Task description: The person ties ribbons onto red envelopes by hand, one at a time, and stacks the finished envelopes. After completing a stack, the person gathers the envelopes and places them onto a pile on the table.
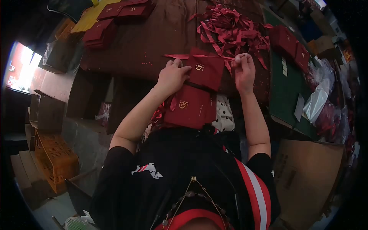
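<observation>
A flat dark-red gift box (206, 69) with a gold emblem lies near the front edge of the brown-covered table. A red satin ribbon (177, 56) runs across its upper part, one pointed tail sticking out to the left. My left hand (172, 76) is closed at the box's left edge, thumb on the edge and curled fingers beside the ribbon. Off the right side of the box, my right hand (244, 73) pinches the ribbon's other end between thumb and fingers. More red boxes (191, 109) with the same emblem rest in my lap, just below.
A tangled heap of red ribbons (234, 32) lies at the back right. Stacks of red boxes sit at the back left (100, 33) and right (284, 41). A cardboard box (306, 172) stands at my right, an orange crate (55, 161) at my left.
</observation>
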The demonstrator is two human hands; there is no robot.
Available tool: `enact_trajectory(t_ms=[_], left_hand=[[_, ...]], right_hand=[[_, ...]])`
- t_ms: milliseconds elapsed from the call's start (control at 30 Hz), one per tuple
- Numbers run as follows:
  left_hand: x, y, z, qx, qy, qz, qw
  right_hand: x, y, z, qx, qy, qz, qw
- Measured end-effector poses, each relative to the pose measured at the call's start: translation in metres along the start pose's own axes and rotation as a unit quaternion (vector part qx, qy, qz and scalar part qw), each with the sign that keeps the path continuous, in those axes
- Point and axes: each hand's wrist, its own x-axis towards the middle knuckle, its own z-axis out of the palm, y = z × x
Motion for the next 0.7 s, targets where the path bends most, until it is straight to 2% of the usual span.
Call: enact_trajectory(t_ms=[67, 167, 233, 267, 333, 400, 467, 533, 600, 633, 700], left_hand=[[-0.001, 0.001, 0.002, -0.003, -0.002, -0.005, 1.000], [-0.002, -0.002, 0.005, -0.019, 0.019, -0.004, 1.000], [-0.002, -0.005, 0.013, -0.067, 0.102, -0.053, 0.991], [-0.002, -0.006, 0.014, -0.064, 0.103, -0.050, 0.991], [-0.007, -0.005, 0.013, -0.093, 0.115, -0.061, 0.987], [-0.011, -0.003, 0.011, -0.094, 0.112, -0.051, 0.988], [-0.011, -0.003, 0.012, -0.094, 0.110, -0.042, 0.989], [-0.009, -0.004, 0.016, -0.181, 0.114, -0.062, 0.975], [-0.008, -0.002, 0.017, -0.228, 0.108, -0.079, 0.964], [-0.008, 0.000, 0.015, -0.275, 0.102, -0.096, 0.951], [-0.007, 0.000, 0.016, -0.278, 0.097, -0.115, 0.949]], right_hand=[[-0.001, 0.001, -0.003, 0.003, 0.052, -0.045, 0.998], [-0.010, 0.012, 0.018, -0.059, 0.085, -0.035, 0.994], [-0.016, 0.022, 0.038, -0.180, 0.019, 0.000, 0.983], [-0.021, 0.026, 0.053, -0.193, 0.020, 0.013, 0.981], [-0.024, 0.037, 0.059, -0.253, -0.046, 0.043, 0.966], [-0.027, 0.050, 0.066, -0.275, -0.032, 0.050, 0.960], [-0.026, 0.062, 0.067, -0.400, -0.067, -0.063, 0.912], [-0.026, 0.060, 0.072, -0.408, -0.053, -0.030, 0.911], [-0.026, 0.062, 0.073, -0.462, -0.056, -0.078, 0.882], [-0.026, 0.062, 0.073, -0.463, -0.055, -0.077, 0.882], [-0.026, 0.060, 0.074, -0.472, -0.046, -0.091, 0.876]])
